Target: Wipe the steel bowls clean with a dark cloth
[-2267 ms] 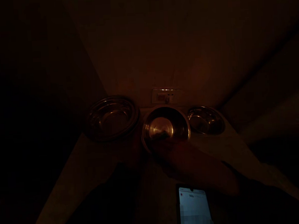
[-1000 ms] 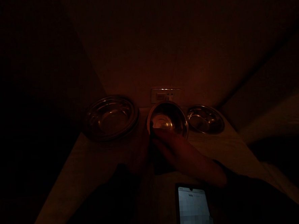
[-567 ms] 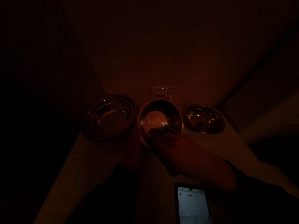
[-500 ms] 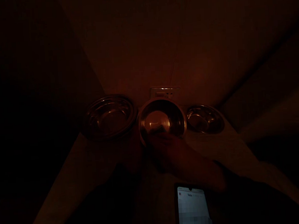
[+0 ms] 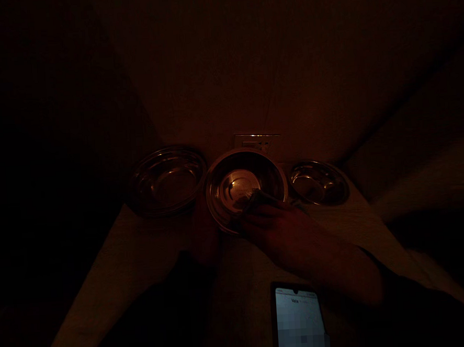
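A shiny metal bowl [image 5: 223,163] is tilted toward me in the middle, above the table. My left hand [image 5: 204,230], very dark, grips its left side; the fingers behind the bowl are hidden. Over the lower right rim reaches my right hand [image 5: 272,226], closed on a dark cloth [image 5: 257,195] pressed against the bowl's inside. The cloth's outline is hard to see in the gloom.
Stacked wide metal bowls [image 5: 170,198] stand at the left back of the table [image 5: 349,229]. A smaller metal bowl [image 5: 319,184] sits at the right. Near me lies a lit phone [image 5: 299,316]. A socket plate [image 5: 257,139] is on the wall behind.
My right hand and the cloth have moved right within the bowl, toward its lower right rim. The bowl has shifted slightly left. The picture has grown darker.
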### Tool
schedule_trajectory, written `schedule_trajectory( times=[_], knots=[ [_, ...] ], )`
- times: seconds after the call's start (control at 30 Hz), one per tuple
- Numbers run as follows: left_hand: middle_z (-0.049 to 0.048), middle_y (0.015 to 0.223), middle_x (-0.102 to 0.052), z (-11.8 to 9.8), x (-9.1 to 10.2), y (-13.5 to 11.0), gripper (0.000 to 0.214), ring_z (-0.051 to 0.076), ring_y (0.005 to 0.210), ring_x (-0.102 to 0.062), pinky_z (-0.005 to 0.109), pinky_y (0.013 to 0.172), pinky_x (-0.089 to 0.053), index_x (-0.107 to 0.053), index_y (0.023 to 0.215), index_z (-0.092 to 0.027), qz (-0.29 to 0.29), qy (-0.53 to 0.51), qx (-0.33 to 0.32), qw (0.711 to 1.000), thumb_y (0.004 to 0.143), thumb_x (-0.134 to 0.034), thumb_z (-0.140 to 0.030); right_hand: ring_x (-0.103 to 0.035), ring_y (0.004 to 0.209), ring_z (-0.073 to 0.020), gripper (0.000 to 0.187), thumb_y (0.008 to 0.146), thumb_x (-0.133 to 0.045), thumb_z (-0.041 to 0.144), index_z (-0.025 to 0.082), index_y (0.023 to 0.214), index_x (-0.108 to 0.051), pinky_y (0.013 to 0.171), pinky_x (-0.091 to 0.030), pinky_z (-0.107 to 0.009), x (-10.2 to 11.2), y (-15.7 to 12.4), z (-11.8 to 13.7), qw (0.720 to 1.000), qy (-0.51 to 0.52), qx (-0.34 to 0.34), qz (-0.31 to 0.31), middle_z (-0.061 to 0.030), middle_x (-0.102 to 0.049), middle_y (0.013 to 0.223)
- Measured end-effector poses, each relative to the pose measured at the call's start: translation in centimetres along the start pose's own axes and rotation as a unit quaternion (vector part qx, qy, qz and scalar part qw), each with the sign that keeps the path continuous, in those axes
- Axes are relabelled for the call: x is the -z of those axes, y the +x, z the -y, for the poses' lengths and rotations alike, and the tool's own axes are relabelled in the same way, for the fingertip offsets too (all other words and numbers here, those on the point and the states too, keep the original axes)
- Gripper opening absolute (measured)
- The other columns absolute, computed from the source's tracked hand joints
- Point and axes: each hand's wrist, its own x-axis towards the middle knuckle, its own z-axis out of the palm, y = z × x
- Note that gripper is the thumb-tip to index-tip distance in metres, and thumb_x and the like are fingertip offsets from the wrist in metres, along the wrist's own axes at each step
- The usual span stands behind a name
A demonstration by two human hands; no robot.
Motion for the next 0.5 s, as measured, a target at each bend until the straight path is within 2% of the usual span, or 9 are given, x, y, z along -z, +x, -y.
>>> schedule_trajectory(
  times=[0.13,0.2,0.37,0.43,0.5],
  knots=[
    [0.0028,0.103,-0.071,1.6,-0.2,-0.5,0.035,0.02,0.104,-0.063,0.036,0.1,-0.044,-0.064,0.103,-0.021,0.003,-0.025,0.055,0.998,0.093,-0.037,-0.04,-0.053,0.117,-0.0237,0.04,0.093,-0.046,0.013,0.012,0.133,-0.046,0.097,-0.048,-0.044,-1.3,1.5,1.0,0.992,0.101,-0.009,-0.081,-0.0147,-0.056,0.131],
    [0.003,0.103,-0.071,2.0,-0.2,-0.7,0.036,0.02,0.106,-0.063,0.035,0.1,-0.044,-0.065,0.102,-0.021,0.006,-0.045,0.064,0.997,0.092,-0.037,-0.043,-0.05,0.12,-0.0249,0.043,0.092,-0.045,0.011,0.011,0.135,-0.043,0.098,-0.047,-0.045,-1.6,1.8,1.4,0.989,0.112,-0.028,-0.092,-0.0172,-0.052,0.136],
    [0.0013,0.098,-0.071,0.6,0.1,-0.5,0.019,0.021,0.097,-0.064,0.033,0.095,-0.045,-0.064,0.097,-0.022,-0.022,0.048,0.014,0.998,0.08,-0.059,-0.028,-0.056,0.113,-0.0258,0.044,0.089,-0.049,0.009,0.013,0.133,-0.046,0.095,-0.048,-0.045,-0.6,0.9,1.1,0.998,0.064,-0.004,-0.02,-0.0143,-0.059,0.129],
    [0.0013,0.099,-0.071,-0.2,0.1,-0.3,0.02,0.022,0.095,-0.065,0.033,0.09,-0.048,-0.063,0.098,-0.022,-0.018,0.073,0.0,0.997,0.078,-0.061,-0.024,-0.059,0.109,-0.0257,0.039,0.088,-0.051,0.009,0.015,0.126,-0.053,0.093,-0.049,-0.046,0.0,0.3,0.6,0.999,0.042,-0.008,0.015,-0.0117,-0.063,0.122],
    [0.0018,0.098,-0.072,-0.5,0.0,-0.2,0.019,0.022,0.093,-0.065,0.033,0.086,-0.05,-0.064,0.099,-0.022,-0.017,0.072,0.012,0.997,0.081,-0.057,-0.026,-0.059,0.109,-0.0251,0.033,0.087,-0.052,0.009,0.018,0.119,-0.059,0.094,-0.047,-0.045,0.4,-0.2,0.2,0.999,0.033,-0.008,0.023,-0.0097,-0.066,0.116]
  ],
)
